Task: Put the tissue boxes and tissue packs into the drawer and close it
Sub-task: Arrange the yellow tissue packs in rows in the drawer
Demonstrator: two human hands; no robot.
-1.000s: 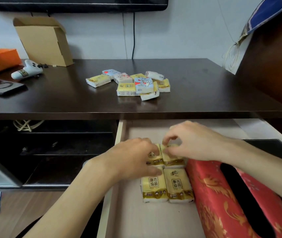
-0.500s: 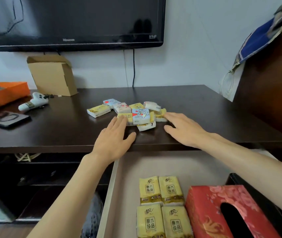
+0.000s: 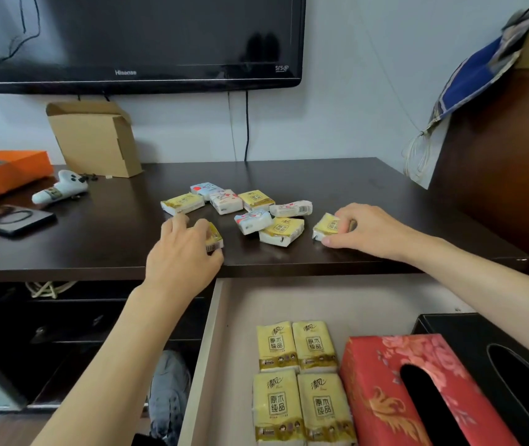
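Note:
Several small tissue packs [image 3: 250, 210] lie in a loose pile on the dark cabinet top [image 3: 369, 194]. My left hand [image 3: 182, 252] grips a yellow tissue pack [image 3: 214, 241] near the front edge. My right hand [image 3: 369, 231] grips another yellow tissue pack [image 3: 327, 227] to the right of the pile. Below, the drawer [image 3: 205, 358] stands open. Inside it lie several yellow tissue packs [image 3: 298, 375] in two rows, a red flowered tissue box [image 3: 385, 397] and a black tissue box [image 3: 481, 342] at the right.
On the cabinet top's left side sit an open cardboard box [image 3: 95, 140], an orange box [image 3: 2, 172], a white controller [image 3: 60, 188] and a phone [image 3: 9, 218]. A television [image 3: 134, 40] hangs above. A dark tall cabinet [image 3: 507, 162] stands on the right.
Both hands left the drawer and rose to the cabinet top. Each has closed on a yellow tissue pack and drawn it out of the pile towards the front edge.

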